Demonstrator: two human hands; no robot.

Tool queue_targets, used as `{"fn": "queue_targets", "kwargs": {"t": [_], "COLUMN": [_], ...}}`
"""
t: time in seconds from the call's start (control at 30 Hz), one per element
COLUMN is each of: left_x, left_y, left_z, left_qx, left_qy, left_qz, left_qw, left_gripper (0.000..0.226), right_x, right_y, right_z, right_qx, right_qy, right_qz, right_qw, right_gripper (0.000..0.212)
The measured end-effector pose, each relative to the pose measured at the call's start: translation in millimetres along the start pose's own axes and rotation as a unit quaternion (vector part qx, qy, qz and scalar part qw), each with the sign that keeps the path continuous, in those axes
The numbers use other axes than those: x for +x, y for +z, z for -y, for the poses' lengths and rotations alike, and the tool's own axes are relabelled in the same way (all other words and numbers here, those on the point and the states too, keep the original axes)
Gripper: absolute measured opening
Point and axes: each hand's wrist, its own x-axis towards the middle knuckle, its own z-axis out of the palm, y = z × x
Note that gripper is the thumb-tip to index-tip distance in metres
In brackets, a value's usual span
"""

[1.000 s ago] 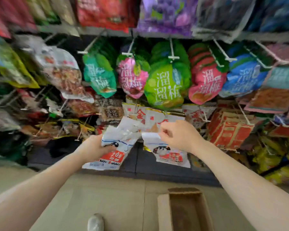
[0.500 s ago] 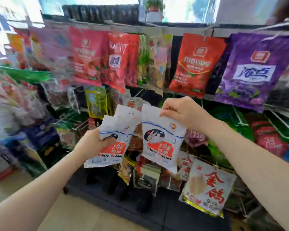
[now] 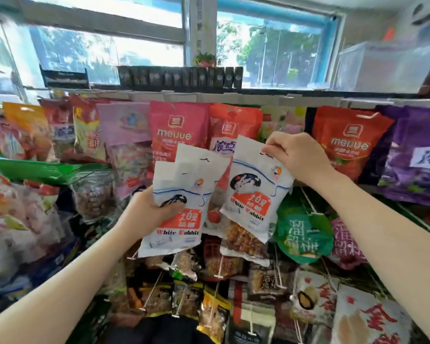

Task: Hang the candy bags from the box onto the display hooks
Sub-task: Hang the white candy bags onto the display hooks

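My right hand (image 3: 297, 155) pinches the top edge of one white White Rabbit candy bag (image 3: 252, 192), held up in front of the top row of hanging bags. Further left and lower, my left hand (image 3: 150, 212) grips a small stack of the same white candy bags (image 3: 181, 194) by their middle. The two sets of bags are side by side, almost touching. The hooks behind the raised bag are hidden by it. The box is out of view.
The display rack is packed with hanging snack bags: pink and red meijue bags (image 3: 178, 131), an orange one (image 3: 348, 137), purple bags (image 3: 417, 155) at right, green and pink plum bags (image 3: 304, 232) lower right. Bare white hooks (image 3: 310, 204) jut out below. A window is above.
Both hands rose with the bags from the lower rows to the top row. The view tilted up, so the cardboard box on the floor dropped out of sight.
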Motion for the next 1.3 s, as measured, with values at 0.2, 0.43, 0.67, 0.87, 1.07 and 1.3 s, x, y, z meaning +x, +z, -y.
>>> {"fn": "queue_targets", "kwargs": {"t": [0.2, 0.43, 0.67, 0.87, 1.07, 1.3], "left_x": [30.3, 55.2, 77.0, 91.2, 101.0, 111.0], "left_y": [7.7, 46.6, 75.8, 88.8, 94.9, 98.7], "left_z": [-4.2, -17.5, -28.0, -31.8, -30.6, -36.2], "left_qx": [-0.041, -0.065, -0.072, -0.115, -0.143, -0.113], "left_qy": [0.057, 0.075, 0.084, 0.073, 0.069, 0.090], "left_qz": [0.051, 0.089, 0.114, 0.080, 0.076, 0.081], "left_qw": [0.996, 0.991, 0.987, 0.987, 0.985, 0.986], "left_gripper": [0.031, 0.028, 0.031, 0.028, 0.031, 0.030], "right_x": [18.3, 48.9, 80.6, 90.3, 98.8, 107.4], "right_y": [-16.6, -14.4, -4.3, 6.7, 8.2, 18.8], "right_z": [-22.8, -54.1, -84.4, -107.1, -120.0, -120.9], "right_qx": [-0.033, 0.038, 0.236, 0.198, 0.103, -0.122], "right_qy": [0.095, 0.157, 0.214, 0.213, 0.167, 0.143], "right_qz": [-0.063, -0.073, -0.112, -0.070, -0.043, -0.071], "right_qw": [0.993, 0.984, 0.941, 0.954, 0.980, 0.980], "right_gripper": [0.022, 0.021, 0.017, 0.026, 0.028, 0.032]}}
